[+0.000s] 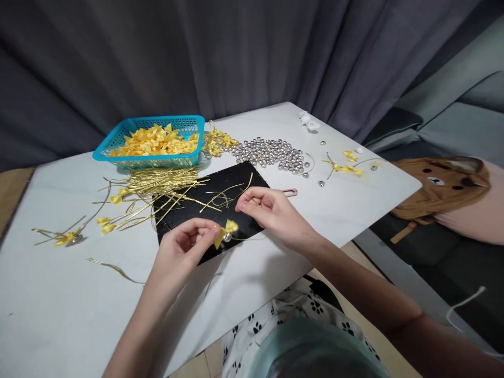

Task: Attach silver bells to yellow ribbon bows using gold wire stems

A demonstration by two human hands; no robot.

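My left hand (189, 241) pinches a yellow ribbon bow (230, 227) between thumb and fingertips. A small silver bell (227, 237) hangs at the bow, and a thin cord trails from it to the right. My right hand (265, 207) is closed in a pinch just above and to the right of the bow; what its fingertips hold, if anything, I cannot make out. Beneath both hands lies a black board (212, 210), with loose gold ties (222, 199) on it near my right fingertips.
A blue basket (149, 157) of yellow bows stands at the back left. Before it lies a heap of gold ties (161, 181). Silver bells (271, 155) are spread behind the board. A pink-handled tool (290, 192) lies right of it. Finished-looking pieces (344, 168) lie at the right.
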